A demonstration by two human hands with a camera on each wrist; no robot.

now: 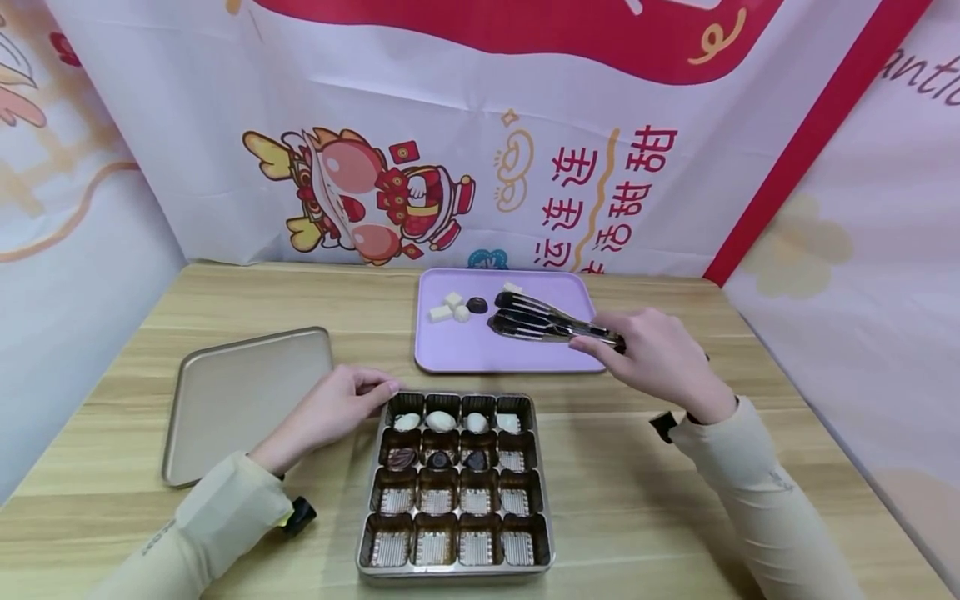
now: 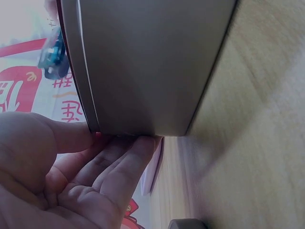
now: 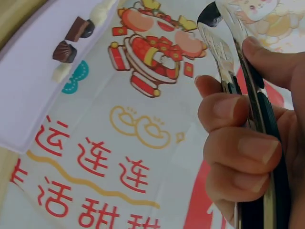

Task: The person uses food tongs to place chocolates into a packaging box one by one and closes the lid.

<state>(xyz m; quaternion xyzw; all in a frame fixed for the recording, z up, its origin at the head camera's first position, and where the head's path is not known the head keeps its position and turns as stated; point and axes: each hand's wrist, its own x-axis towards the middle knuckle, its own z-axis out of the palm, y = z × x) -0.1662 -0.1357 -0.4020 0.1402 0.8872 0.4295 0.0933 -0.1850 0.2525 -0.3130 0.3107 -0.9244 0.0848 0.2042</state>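
Observation:
My right hand (image 1: 660, 358) grips black-and-silver tongs (image 3: 259, 109), fingers wrapped round the handles. In the head view the tongs reach left over a light purple tray (image 1: 480, 354), tips apart beside a dark chocolate (image 1: 477, 305) and several white chocolates (image 1: 439, 313). My left hand (image 1: 341, 408) holds the far left corner of a chocolate box (image 1: 456, 571), thumb at the rim and fingers against the outer wall. White chocolates (image 1: 441, 420) sit in the box's far row. Three dark chocolates (image 1: 438, 459) lie in the second row. Ribbed bottoms show in the other compartments.
A flat gold metal lid (image 1: 247, 408) lies left of the box, partly behind my left forearm. The wooden table (image 1: 622, 500) ends at a printed cloth backdrop (image 1: 450, 100) behind the tray. A white cloth side wall (image 1: 862, 292) rises along the right.

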